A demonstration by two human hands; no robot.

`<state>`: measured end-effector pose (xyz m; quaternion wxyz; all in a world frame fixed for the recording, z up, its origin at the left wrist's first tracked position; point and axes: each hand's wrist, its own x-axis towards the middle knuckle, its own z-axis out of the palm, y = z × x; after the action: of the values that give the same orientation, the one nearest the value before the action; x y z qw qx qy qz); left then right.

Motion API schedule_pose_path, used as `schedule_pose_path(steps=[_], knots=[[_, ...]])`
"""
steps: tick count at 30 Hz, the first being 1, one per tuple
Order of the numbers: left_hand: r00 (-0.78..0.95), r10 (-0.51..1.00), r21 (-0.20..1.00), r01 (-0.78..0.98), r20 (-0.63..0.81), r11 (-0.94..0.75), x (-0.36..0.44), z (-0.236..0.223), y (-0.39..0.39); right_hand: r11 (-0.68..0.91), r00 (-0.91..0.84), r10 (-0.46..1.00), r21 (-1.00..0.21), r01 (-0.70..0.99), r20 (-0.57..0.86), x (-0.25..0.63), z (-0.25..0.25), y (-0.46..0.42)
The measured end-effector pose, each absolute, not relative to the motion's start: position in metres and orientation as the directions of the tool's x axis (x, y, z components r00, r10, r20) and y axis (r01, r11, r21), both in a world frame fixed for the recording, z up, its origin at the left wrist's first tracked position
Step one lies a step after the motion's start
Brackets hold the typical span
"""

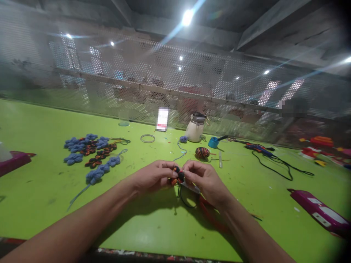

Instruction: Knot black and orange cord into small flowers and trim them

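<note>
My left hand (153, 177) and my right hand (204, 179) meet over the green table (153, 226), fingers pinched together on a small black-and-orange knotted cord piece (177, 175). A black cord loop (185, 199) hangs from it onto the table. A thin silvery tool (192, 187) juts out under my right fingers. A red cord (210, 215) trails beneath my right wrist.
Blue and dark knotted cord flowers (91, 153) lie at left. A ball of orange-black cord (202, 152), a white jar (195, 128), a teal cup (213, 142), a ring (147, 138) and a perforated metal screen (175, 80) stand behind. Pink boxes (319, 212) (13, 161) flank both sides.
</note>
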<state>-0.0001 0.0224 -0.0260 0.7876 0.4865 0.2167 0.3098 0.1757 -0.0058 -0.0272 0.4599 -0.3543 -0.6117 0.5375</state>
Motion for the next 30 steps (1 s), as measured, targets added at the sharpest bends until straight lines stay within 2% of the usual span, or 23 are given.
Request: schedule_pose_path(steps=[5,12,22,27,30], knots=[[0.737,0.676,0.892,-0.293,-0.019,0.345,-0.003,-0.0284,0.0233,0.129,-0.311,0.935,-0.982,-0.14,0.167,0.174,-0.0335,-0.0044],[0.756,0.653,0.884,-0.279,-0.038,0.374,-0.0038,-0.0283,0.0237,0.128,-0.295,0.94,-0.98,-0.154,0.169,0.1723,-0.0343,-0.0062],[0.567,0.822,0.903,-0.319,-0.06,0.286,0.0008,-0.0311,0.0298,0.026,-0.241,0.965,-0.948,-0.318,0.107,0.1684,-0.038,-0.0008],[0.526,0.85,0.931,-0.312,0.003,0.19,-0.0009,-0.0292,0.0292,0.063,-0.241,0.963,-0.974,-0.217,0.116,0.1716,-0.0376,-0.0012],[0.515,0.855,0.981,-0.188,0.06,0.044,-0.0007,-0.0274,0.0279,0.231,-0.143,0.96,-0.97,-0.078,0.24,0.1737,-0.0344,-0.002]])
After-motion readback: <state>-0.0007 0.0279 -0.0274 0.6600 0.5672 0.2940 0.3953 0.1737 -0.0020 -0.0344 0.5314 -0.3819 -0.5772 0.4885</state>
